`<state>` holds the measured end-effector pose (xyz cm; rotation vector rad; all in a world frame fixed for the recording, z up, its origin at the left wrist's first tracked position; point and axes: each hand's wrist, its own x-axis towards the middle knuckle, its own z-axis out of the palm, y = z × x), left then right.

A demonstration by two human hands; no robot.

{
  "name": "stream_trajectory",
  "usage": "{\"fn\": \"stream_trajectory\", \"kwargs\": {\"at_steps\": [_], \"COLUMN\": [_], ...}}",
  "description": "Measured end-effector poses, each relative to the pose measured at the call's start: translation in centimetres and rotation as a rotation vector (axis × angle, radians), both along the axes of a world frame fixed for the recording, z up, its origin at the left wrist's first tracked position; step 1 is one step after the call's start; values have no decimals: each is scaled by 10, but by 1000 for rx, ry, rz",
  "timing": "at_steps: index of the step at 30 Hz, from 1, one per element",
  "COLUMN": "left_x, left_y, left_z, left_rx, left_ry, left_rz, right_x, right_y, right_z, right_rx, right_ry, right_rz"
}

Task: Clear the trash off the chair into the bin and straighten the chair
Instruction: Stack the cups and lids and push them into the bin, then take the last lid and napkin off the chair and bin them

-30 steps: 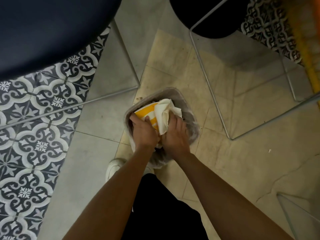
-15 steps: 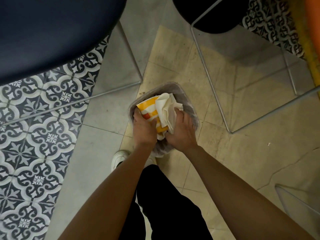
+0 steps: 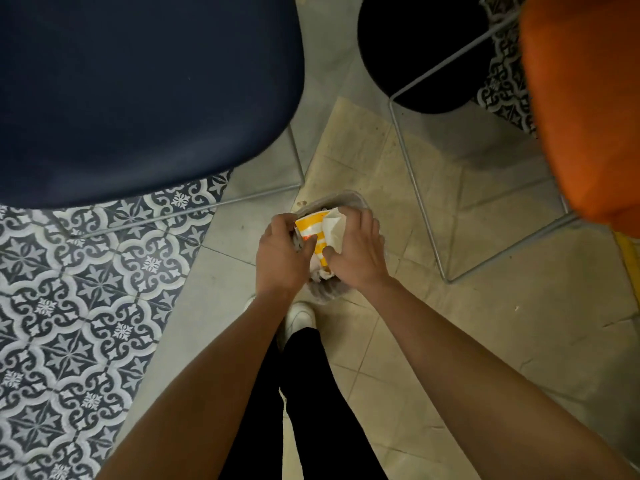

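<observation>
A small grey bin (image 3: 349, 199) lined with a clear bag stands on the floor between two chairs. Over its mouth both hands clasp a wad of trash: a yellow-and-white striped paper cup (image 3: 311, 230) and a crumpled white napkin (image 3: 333, 226). My left hand (image 3: 282, 258) grips the cup's left side. My right hand (image 3: 356, 252) covers the napkin and the cup's right side. The dark blue chair seat (image 3: 138, 91) fills the upper left, with nothing lying on the part I see. Most of the bin is hidden under my hands.
An orange chair seat (image 3: 585, 105) juts in at the upper right above its thin metal legs (image 3: 419, 202). A black round base (image 3: 419, 53) sits at the top. The blue chair's metal leg bar (image 3: 221, 201) runs left of the bin. My white shoe (image 3: 299, 318) stands just below it.
The view has risen and pulled back, so the bin looks smaller and the orange chair has come into sight. Both hands have stayed on the trash at the bin's mouth.
</observation>
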<state>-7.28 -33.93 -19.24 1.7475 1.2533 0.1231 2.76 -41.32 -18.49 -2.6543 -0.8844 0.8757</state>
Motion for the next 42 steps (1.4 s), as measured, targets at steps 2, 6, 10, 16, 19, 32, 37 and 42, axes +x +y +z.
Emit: {"fn": "stream_trajectory", "kwargs": {"at_steps": [2,6,10,16,19,32,37,42], "left_x": [0,0,-2,-15,-22,-43,-40,-27], "left_y": [10,37,69,134,168,334,376,416], "left_z": [22,62,98,135,147,168,168,163], "left_rx": [30,86,152,245,285,289,267,257], "left_ry": [-21,-42,-87,-97,-76,20,55,59], "left_rz": [-16,1,42,126,148,165,212,254], "right_x": [3,9,15,17,15,8,3,7], "right_y": [11,39,71,138,172,338,385,433], "right_z": [21,63,94,132,145,173,175,172], "right_rx": [27,99,159,224,211,233,249,266], "right_ry": [-6,-67,-86,-91,-94,18,46,64], "right_rz": [17,48,92,131,176,122,136,176]}}
